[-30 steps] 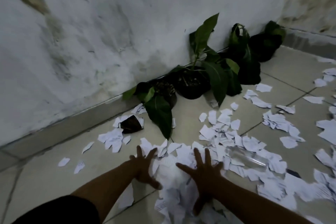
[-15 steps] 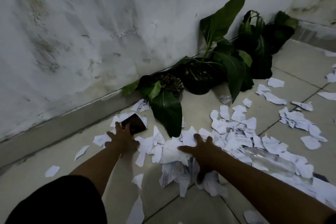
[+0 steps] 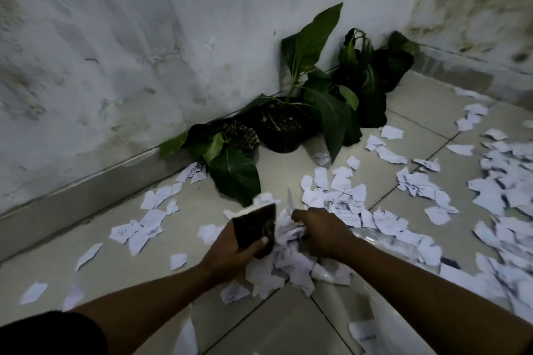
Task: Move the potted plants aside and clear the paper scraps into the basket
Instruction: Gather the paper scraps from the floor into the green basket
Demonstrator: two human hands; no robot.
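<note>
The potted plants [image 3: 291,121] are lined up against the base of the wall [image 3: 115,52], so the first part of the task is judged done, though one large leaf [image 3: 236,179] droops over the floor tiles [image 3: 288,331] near the scraps. The clearing itself is judged to be at an early stage: paper scraps [image 3: 418,184] are strewn across most of the floor to the right, with a thinner scatter to the left, and no basket is seen anywhere in the view. The left hand [image 3: 230,251] is closed around a dark flat piece [image 3: 255,228], thumb on its face and fingers behind, with white scraps caught against its top edge. The right hand [image 3: 323,235] is curled into a bunch of gathered paper [image 3: 288,256], which is pressed between the two hands just above the floor. A clear crumpled plastic item [image 3: 383,239] is partly buried under scraps beside the right forearm. Faint printed lines are visible on many scraps, and a short word shows on one piece at the bottom right [image 3: 367,337], but none of it can be read; no brand or label is made out.
</note>
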